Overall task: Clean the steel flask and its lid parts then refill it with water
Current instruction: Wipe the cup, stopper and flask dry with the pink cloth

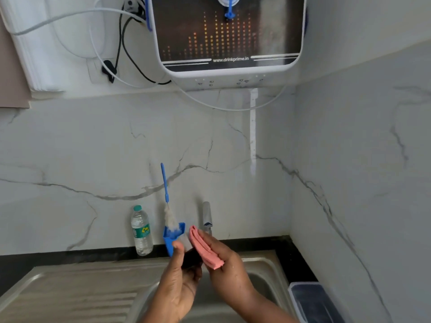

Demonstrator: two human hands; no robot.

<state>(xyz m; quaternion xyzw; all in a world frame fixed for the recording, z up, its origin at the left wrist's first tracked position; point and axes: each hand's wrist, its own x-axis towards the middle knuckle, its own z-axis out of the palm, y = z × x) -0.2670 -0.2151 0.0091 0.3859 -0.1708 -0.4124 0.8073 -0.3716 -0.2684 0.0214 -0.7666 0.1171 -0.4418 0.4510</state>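
Over the steel sink (263,262), my left hand (179,283) grips a small dark object (191,259), blurred, probably a lid part. My right hand (224,264) holds a folded pink cloth (205,250) and presses it against that dark object. Both hands are in the lower middle of the head view, just in front of the tap (207,215). No steel flask is in view.
A blue bottle brush (165,183) stands in a blue holder (171,236) at the marble wall. Left of it is a plastic water bottle (141,229). A water purifier (228,36) hangs above. A dark lidded container (312,301) sits right of the sink, the ribbed drainboard (77,294) left.
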